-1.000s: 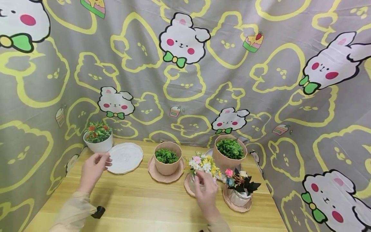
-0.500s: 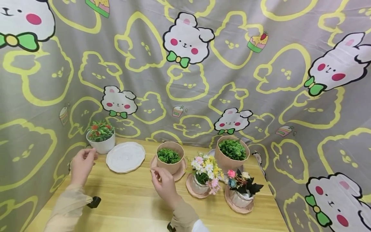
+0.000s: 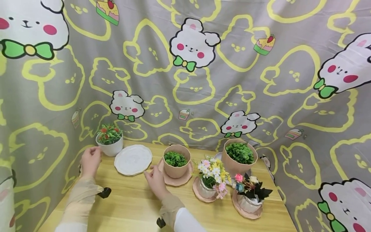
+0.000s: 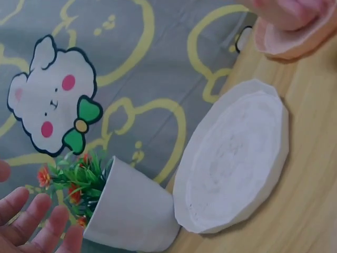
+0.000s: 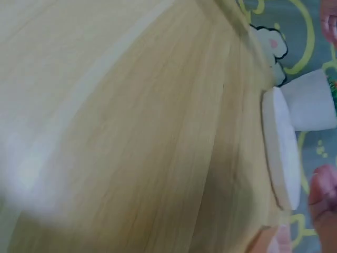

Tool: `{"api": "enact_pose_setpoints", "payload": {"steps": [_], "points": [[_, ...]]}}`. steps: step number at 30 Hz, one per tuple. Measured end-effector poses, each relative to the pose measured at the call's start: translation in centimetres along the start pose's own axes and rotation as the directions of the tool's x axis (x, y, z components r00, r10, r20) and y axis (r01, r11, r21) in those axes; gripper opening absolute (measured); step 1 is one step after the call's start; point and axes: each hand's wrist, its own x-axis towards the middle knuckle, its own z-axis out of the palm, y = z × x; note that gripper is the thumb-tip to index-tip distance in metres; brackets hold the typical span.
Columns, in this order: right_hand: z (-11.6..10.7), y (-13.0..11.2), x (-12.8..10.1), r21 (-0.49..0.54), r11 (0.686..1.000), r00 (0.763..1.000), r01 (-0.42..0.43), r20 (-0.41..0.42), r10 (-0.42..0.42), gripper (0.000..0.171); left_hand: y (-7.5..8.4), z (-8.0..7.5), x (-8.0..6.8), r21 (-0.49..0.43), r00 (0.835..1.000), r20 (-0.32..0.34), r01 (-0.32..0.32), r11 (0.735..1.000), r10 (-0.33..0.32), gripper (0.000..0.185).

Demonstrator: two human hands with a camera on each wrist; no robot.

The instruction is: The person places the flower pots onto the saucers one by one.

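Observation:
My left hand (image 3: 90, 161) hovers just left of the white flowerpot (image 3: 111, 148) with red-flowered greenery. In the left wrist view its fingers (image 4: 34, 213) are loosely bent and hold nothing, apart from the flowerpot. A scalloped white saucer (image 3: 133, 160) lies to the right of that pot. My right hand (image 3: 156, 181) is over the table between the white saucer and the pink saucer (image 3: 174, 182), with no object seen in it. On the pink saucer stands a pink flowerpot (image 3: 176, 170) with green leaves.
To the right, small white pots with daisies (image 3: 213, 172) and roses (image 3: 252, 188) stand on pink saucers. Behind them is a larger pink flowerpot (image 3: 239, 159) with greenery. A patterned cloth (image 3: 197, 106) encloses the wooden table (image 3: 130, 206).
My right hand has moved left, from the daisy pot past the pink flowerpot. My left hand has drawn back from above the white saucer to the left of the white flowerpot. The view has shifted slightly.

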Motion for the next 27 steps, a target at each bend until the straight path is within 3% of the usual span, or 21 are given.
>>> {"api": "enact_pose_setpoints", "payload": {"steps": [3, 11, 18, 24, 27], "points": [[0.7, 0.3, 1.0, -0.031, 0.992, 0.992, -0.123, 0.022, 0.124, 0.036, 0.2, 0.7, 0.8, 0.011, 0.999, -0.021, 0.032, 0.999, -0.031, 0.05], [2.0, 1.2, 3.2, -0.108, 0.963, 0.968, -0.246, 0.031, 0.251, 0.032, 0.2, 2.1, 2.5, 0.0, 0.995, -0.087, 0.045, 0.999, -0.044, 0.049], [3.1, 2.3, 4.6, -0.198, 0.933, 0.951, -0.3, 0.013, 0.308, 0.031, -0.5, 2.0, 2.0, -0.084, 0.988, -0.076, 0.131, 0.988, -0.138, 0.043], [3.8, 2.2, 5.5, -0.304, 0.898, 0.931, -0.319, 0.075, 0.357, 0.042, -0.6, 1.3, 2.4, -0.174, 0.977, -0.072, 0.187, 0.967, -0.202, 0.041], [4.0, 1.9, 5.8, -0.351, 0.876, 0.919, -0.331, 0.092, 0.384, 0.046, -0.8, 1.4, 2.9, -0.17, 0.975, -0.072, 0.198, 0.965, -0.212, 0.046]]}}
